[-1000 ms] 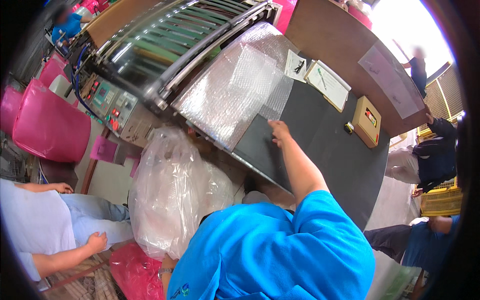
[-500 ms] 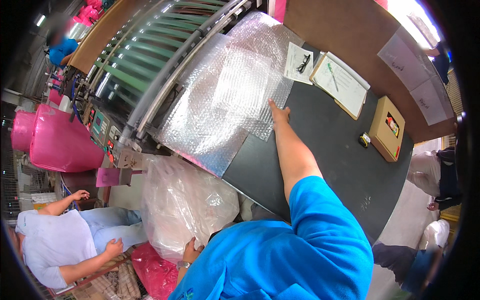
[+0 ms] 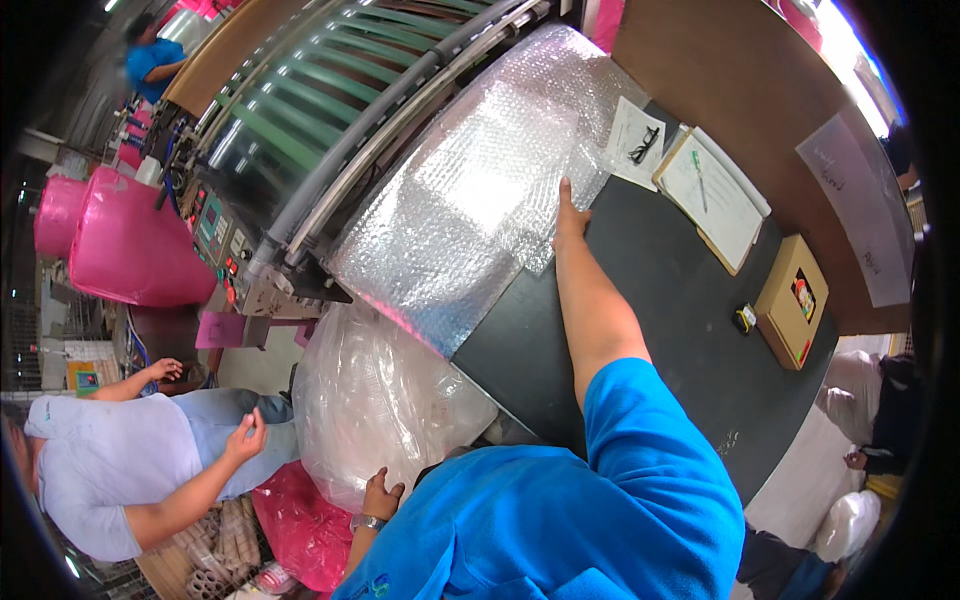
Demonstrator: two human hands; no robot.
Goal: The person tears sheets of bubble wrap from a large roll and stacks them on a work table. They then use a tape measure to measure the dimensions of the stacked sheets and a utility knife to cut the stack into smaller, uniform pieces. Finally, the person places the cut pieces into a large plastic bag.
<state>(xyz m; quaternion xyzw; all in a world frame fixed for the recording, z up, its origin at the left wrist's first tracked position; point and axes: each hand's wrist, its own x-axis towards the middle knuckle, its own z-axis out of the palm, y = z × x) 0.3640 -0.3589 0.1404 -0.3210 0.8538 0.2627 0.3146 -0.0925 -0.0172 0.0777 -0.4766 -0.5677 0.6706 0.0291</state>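
Observation:
Silvery clear bubble wrap point(image 3: 450, 210) lies over the left side of a black tabletop point(image 3: 660, 320). My right arm reaches out across the table, and my right hand point(image 3: 570, 218) rests at the wrap's right edge. Its index finger points away from me and the thumb stands apart; the other fingers are partly hidden. Down at my left side, my left hand point(image 3: 380, 497), with a wristwatch, has its fingers spread and loosely bent. It is beside a large clear plastic bag point(image 3: 375, 400) that bulges below the table edge; whether they touch, I cannot tell.
A machine with green rollers point(image 3: 310, 110) and a control panel point(image 3: 215, 235) adjoins the table. Clipboard point(image 3: 710, 200), glasses point(image 3: 645, 146), tape measure point(image 3: 744, 318) and cardboard box point(image 3: 792, 300) lie to the right. A co-worker point(image 3: 120, 460) stands at left, near pink rolls point(image 3: 130, 240).
The view has shifted slightly, moving the table rightward in it. Smaller overlapping sheets seen on the bubble wrap earlier no longer stand out. My right hand stays at the wrap's edge.

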